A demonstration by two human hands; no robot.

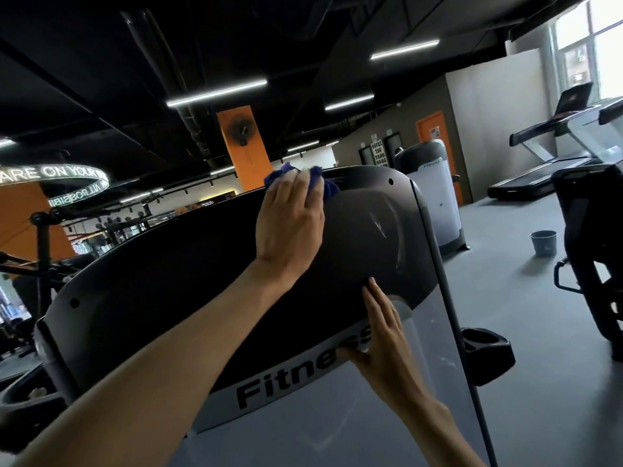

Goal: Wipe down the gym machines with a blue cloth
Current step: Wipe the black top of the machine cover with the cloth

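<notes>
A blue cloth (pixel 319 182) is bunched on the top edge of a dark grey gym machine cover (pixel 188 284) marked "Fitness". My left hand (pixel 289 227) reaches up from the lower left and grips the cloth against that edge, fingers bent over it. Cloth sticks out on both sides of the fingers. My right hand (pixel 384 335) lies flat with straight fingers on the cover's lower right, where the dark panel meets the light grey panel (pixel 337 433).
A small blue bucket (pixel 543 243) stands on the grey floor to the right. Beyond it are a treadmill (pixel 553 163) and a dark machine (pixel 593 251) at the right edge. A second white-cased machine (pixel 435 193) stands behind. Black frames fill the left.
</notes>
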